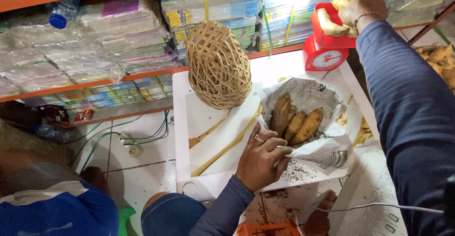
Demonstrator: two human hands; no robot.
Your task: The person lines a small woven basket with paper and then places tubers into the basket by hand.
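I read this as mid-transfer: tubers going from the scale to the wrapping paper. My left hand (259, 158) pinches the edge of the newspaper (317, 122), holding it cupped around three brown, oblong tubers (296, 122) on the white table (182, 122). My right hand (362, 8) is closed on a yellowish, knobbly tuber (332, 25) in the red scale (324, 51) pan. Next move, as I judge it, needs that piece carried down into the paper while the left keeps the fold open. Beside the paper, a woven basket (218, 65), stiff lattice, dome-shaped, lies mouth down.
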